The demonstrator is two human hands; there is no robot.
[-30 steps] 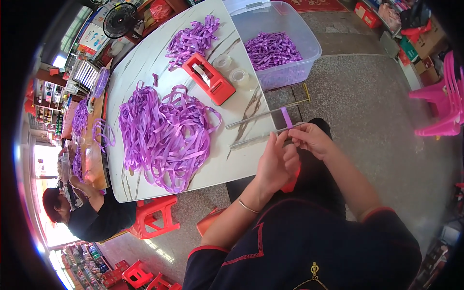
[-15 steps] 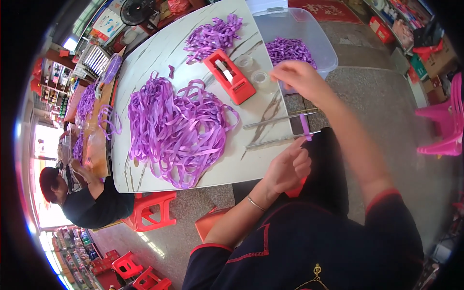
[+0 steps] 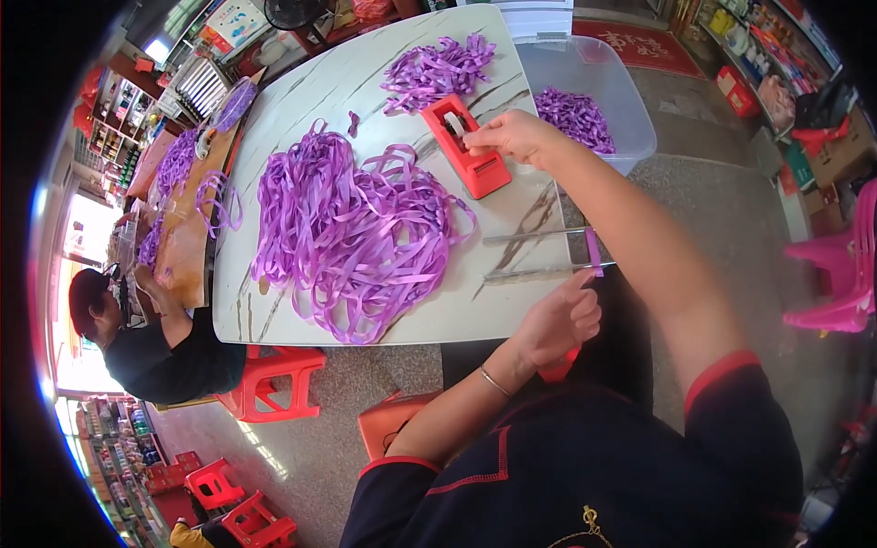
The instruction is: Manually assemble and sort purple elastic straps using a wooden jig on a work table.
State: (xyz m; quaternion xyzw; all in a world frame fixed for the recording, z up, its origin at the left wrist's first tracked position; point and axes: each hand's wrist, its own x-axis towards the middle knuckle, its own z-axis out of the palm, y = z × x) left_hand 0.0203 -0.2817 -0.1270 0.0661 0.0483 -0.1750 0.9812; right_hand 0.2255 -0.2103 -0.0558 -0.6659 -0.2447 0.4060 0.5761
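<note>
My right hand [image 3: 516, 137] reaches over the red tape dispenser [image 3: 466, 151], its thumb and fingers pinched together at the tape beside the pale roll. The clear tape itself is hard to make out. Lower down, my left hand [image 3: 562, 320] has its fingers curled, with thumb and forefinger closed at the lower end of a short purple ribbon [image 3: 593, 248]. That ribbon spans two thin metal rods [image 3: 530, 237], which jut from the table's near right edge. A large heap of looped purple ribbon [image 3: 356, 237] lies on the table to the left.
A smaller pile of purple ribbon pieces [image 3: 438, 71] lies at the table's far side. Beyond the right edge stands a clear plastic bin [image 3: 630, 128] holding purple pieces. Another person [image 3: 155, 338] sits at a side table on the left. Red stools [image 3: 274, 384] stand on the floor.
My right hand has moved left from above the bin's near corner to the tape dispenser, and its fingers have closed there. My left hand stays by the ribbon. The whole view has shifted slightly.
</note>
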